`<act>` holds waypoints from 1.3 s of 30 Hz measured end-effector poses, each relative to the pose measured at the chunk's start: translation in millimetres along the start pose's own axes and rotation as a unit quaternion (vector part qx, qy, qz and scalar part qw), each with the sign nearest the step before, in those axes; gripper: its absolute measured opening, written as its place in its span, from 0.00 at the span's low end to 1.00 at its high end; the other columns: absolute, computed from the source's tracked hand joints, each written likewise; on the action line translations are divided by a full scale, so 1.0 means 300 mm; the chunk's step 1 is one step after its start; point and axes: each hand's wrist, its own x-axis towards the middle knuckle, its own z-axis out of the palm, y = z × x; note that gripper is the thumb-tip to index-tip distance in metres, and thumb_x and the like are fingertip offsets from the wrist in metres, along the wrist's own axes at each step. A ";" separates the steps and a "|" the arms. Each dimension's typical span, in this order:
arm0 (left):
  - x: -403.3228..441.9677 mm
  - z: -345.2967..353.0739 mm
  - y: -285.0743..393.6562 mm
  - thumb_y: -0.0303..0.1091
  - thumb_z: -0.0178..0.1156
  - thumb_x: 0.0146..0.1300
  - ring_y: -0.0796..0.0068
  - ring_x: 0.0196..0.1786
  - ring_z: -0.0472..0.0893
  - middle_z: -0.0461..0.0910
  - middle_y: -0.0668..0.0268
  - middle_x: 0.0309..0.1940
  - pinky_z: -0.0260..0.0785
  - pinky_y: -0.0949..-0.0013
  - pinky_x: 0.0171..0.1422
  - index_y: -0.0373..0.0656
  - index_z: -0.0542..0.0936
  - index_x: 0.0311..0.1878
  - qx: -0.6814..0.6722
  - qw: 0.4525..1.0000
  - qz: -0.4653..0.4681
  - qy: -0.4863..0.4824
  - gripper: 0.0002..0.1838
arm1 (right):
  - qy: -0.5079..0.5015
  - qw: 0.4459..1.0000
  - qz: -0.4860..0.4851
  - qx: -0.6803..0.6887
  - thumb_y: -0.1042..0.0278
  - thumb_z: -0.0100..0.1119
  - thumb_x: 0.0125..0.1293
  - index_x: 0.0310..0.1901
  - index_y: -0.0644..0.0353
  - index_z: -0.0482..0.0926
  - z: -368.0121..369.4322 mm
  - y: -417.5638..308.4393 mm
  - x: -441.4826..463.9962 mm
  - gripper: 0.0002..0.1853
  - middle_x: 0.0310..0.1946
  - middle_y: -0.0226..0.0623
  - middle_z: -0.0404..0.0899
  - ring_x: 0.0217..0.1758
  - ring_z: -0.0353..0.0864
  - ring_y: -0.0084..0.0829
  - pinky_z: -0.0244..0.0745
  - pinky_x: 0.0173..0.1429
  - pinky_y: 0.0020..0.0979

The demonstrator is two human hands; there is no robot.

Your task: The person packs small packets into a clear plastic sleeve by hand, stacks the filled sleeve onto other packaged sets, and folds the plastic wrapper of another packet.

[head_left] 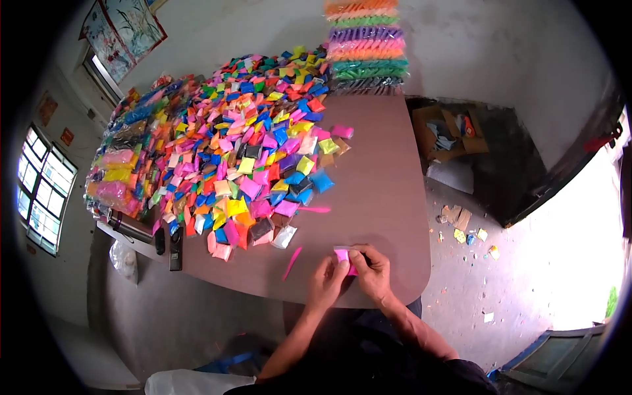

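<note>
Taking the two hands as the centre of the dial, with twelve o'clock straight ahead, the brown table point(378, 171) stretches away mostly between nine and one. A broad heap of small coloured packets point(243, 145) covers its surface from ten to eleven o'clock, with larger clear-wrapped bundles point(118, 161) at its outer side, toward ten. At twelve, near the table's far edge, rises a stack of bagged coloured pieces point(367, 49). An open cardboard box point(444, 135) sits on the floor at one o'clock.

The left hand point(327, 279) and right hand point(373, 275) meet over the near edge of the table, fingers drawn in narrow, both holding one small pink piece point(341, 253). It lies between the two thumbs and the curled fingers, its upper end showing past the left thumb. One pink strip point(291, 263) lies just beside the left hand at nine o'clock, another point(315, 209) at eleven by the heap.

The fingers beneath the pink piece are hidden, and the thumbs cover part of it; whether it is a sealed packet is hard to make out. The stack is cut off at the top, and the heap's lower layers are buried.
</note>
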 end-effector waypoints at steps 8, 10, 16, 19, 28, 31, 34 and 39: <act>0.097 0.032 -0.006 0.37 0.65 0.79 0.89 0.33 0.72 0.78 0.77 0.29 0.65 0.76 0.36 0.35 0.83 0.46 0.023 0.999 -0.012 0.030 0.12 | -0.021 0.997 0.071 -0.020 0.68 0.62 0.81 0.54 0.66 0.86 -0.026 -0.054 0.109 0.11 0.38 0.25 0.85 0.42 0.79 0.16 0.77 0.50 0.24; 0.116 0.043 -0.009 0.37 0.65 0.79 0.89 0.32 0.73 0.78 0.77 0.29 0.65 0.76 0.36 0.36 0.83 0.46 0.050 0.998 -0.012 0.039 0.12 | -0.051 0.990 0.132 -0.022 0.66 0.62 0.81 0.55 0.66 0.86 -0.040 -0.074 0.139 0.12 0.37 0.24 0.86 0.42 0.79 0.14 0.77 0.50 0.23; 0.196 0.114 0.026 0.37 0.64 0.80 0.89 0.31 0.75 0.80 0.76 0.30 0.68 0.78 0.36 0.37 0.84 0.48 -0.024 0.998 -0.040 0.049 0.11 | -0.018 0.998 0.051 -0.016 0.67 0.64 0.81 0.55 0.66 0.86 -0.054 -0.048 0.239 0.12 0.43 0.29 0.88 0.46 0.81 0.16 0.79 0.52 0.24; 0.241 0.143 0.003 0.37 0.64 0.80 0.89 0.31 0.76 0.82 0.75 0.32 0.68 0.78 0.35 0.38 0.84 0.50 -0.062 0.996 -0.048 0.030 0.11 | 0.014 1.000 0.009 -0.014 0.67 0.65 0.80 0.53 0.67 0.86 -0.061 -0.041 0.289 0.11 0.42 0.29 0.87 0.44 0.80 0.17 0.78 0.50 0.24; 0.319 0.136 -0.054 0.33 0.63 0.80 0.89 0.30 0.75 0.81 0.74 0.30 0.67 0.78 0.33 0.39 0.83 0.44 -0.108 0.990 -0.084 -0.013 0.08 | 0.017 0.999 0.026 -0.014 0.64 0.63 0.82 0.54 0.66 0.84 -0.089 -0.040 0.319 0.13 0.38 0.24 0.83 0.41 0.76 0.15 0.73 0.44 0.21; 0.318 0.130 -0.044 0.33 0.64 0.79 0.89 0.29 0.74 0.80 0.75 0.29 0.65 0.78 0.32 0.38 0.84 0.45 -0.042 0.996 -0.080 -0.008 0.08 | 0.013 1.000 0.006 -0.009 0.65 0.63 0.81 0.53 0.66 0.84 -0.104 -0.017 0.324 0.12 0.39 0.25 0.83 0.41 0.76 0.16 0.73 0.45 0.22; 0.317 0.098 -0.032 0.35 0.64 0.79 0.89 0.29 0.72 0.78 0.77 0.29 0.63 0.78 0.32 0.37 0.84 0.48 0.030 0.998 -0.031 -0.054 0.10 | 0.012 1.000 -0.006 -0.024 0.67 0.64 0.81 0.53 0.67 0.85 -0.103 -0.028 0.321 0.11 0.41 0.26 0.83 0.43 0.78 0.17 0.74 0.49 0.23; 0.324 0.097 0.007 0.35 0.65 0.78 0.91 0.35 0.72 0.76 0.81 0.31 0.63 0.80 0.37 0.42 0.85 0.48 -0.014 0.995 -0.097 0.001 0.07 | -0.057 0.993 -0.054 -0.089 0.72 0.64 0.79 0.52 0.68 0.86 -0.113 -0.037 0.321 0.09 0.46 0.33 0.84 0.49 0.81 0.24 0.76 0.57 0.27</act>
